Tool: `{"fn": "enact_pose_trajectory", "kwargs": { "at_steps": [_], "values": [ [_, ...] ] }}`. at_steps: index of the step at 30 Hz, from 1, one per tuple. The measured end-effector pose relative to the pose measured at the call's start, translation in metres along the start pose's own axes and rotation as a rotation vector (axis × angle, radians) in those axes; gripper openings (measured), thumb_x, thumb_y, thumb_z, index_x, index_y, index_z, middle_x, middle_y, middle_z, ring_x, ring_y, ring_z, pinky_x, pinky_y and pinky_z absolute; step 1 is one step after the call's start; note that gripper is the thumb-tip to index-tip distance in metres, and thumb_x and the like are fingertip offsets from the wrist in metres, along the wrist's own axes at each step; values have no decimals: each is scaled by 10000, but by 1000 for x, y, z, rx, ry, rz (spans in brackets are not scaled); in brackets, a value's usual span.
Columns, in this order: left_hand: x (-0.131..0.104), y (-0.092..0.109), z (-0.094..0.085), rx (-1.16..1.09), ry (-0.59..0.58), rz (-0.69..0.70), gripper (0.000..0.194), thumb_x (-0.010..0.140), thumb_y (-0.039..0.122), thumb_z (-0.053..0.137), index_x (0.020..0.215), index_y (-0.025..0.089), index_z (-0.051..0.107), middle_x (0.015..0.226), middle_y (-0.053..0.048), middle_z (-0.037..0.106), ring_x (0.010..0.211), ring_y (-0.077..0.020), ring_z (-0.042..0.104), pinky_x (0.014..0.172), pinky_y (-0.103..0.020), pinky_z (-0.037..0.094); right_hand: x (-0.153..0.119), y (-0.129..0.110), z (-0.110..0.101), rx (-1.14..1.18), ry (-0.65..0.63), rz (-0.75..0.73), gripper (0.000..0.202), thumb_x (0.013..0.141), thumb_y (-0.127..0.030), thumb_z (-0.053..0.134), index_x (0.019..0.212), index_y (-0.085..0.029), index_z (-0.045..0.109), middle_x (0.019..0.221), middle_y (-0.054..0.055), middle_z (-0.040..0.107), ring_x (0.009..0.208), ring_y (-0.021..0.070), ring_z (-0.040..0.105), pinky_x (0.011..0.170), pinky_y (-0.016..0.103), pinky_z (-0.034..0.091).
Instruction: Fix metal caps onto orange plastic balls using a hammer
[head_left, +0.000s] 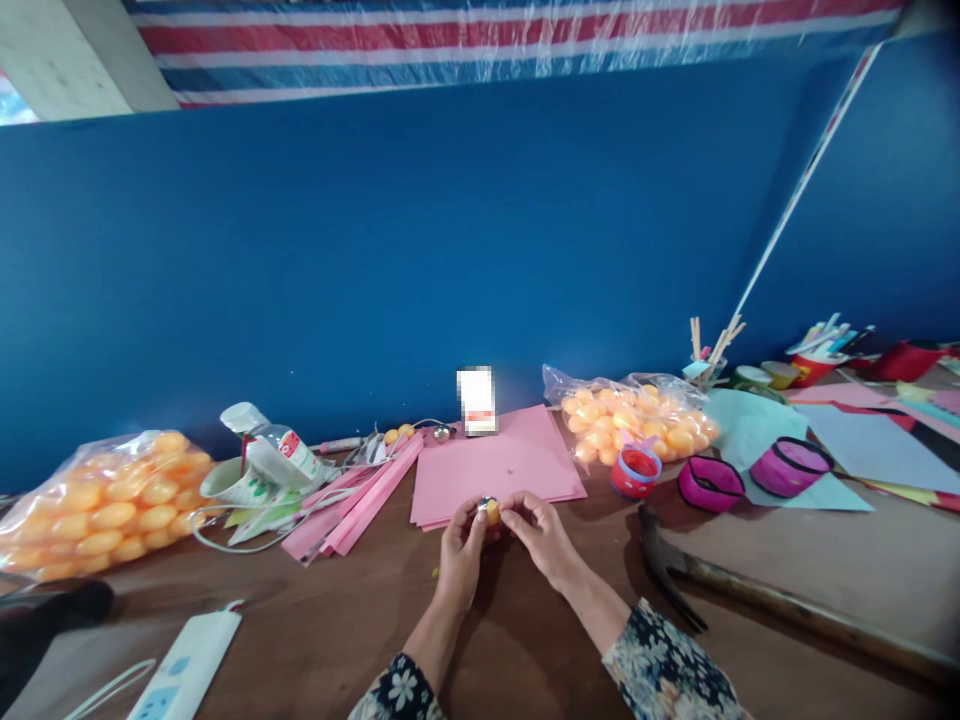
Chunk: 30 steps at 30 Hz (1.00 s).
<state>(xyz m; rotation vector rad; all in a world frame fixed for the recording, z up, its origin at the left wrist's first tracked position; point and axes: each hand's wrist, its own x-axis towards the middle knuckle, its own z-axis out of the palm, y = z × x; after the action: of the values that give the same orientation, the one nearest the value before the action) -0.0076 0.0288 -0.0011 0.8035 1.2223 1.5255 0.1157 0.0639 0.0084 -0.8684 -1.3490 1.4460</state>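
A small round silver-and-yellow piece point(491, 510) is pinched between the thumb and fingers of my left hand point(463, 545), over the wooden table just in front of the pink paper sheets point(487, 465). My right hand point(544, 540) has its thumb and forefinger closed together at the piece's right side. Its other fingers curl beneath, and the fingers partly hide the piece. Past the paper's far left corner lies a shiny silver ball point(441, 433), with yellow balls point(397, 434) beside it.
Bags of orange balls stand left point(105, 505) and right point(637, 420). A hammer point(750, 590) lies at right, below small red and magenta cups point(711, 483). Pink strips point(364, 500), a tilted bottle point(281, 455) and a power strip point(187, 665) are at left. A blue partition point(375, 250) rises behind.
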Motion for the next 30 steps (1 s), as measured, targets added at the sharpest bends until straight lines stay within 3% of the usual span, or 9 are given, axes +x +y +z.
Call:
{"fn": "enact_pose_trajectory", "kwargs": {
  "at_steps": [30],
  "values": [
    [2,-5,-2,-20,-13,-2,389,729,367,595,1069,181,558,965,-67,648,710,-129,621,686,-270,509,0,2,-1,-18,7,-30,111,769,-295,589,789,-186,601,738,-4,591,685,132,522,633,233,415]
  ]
}}
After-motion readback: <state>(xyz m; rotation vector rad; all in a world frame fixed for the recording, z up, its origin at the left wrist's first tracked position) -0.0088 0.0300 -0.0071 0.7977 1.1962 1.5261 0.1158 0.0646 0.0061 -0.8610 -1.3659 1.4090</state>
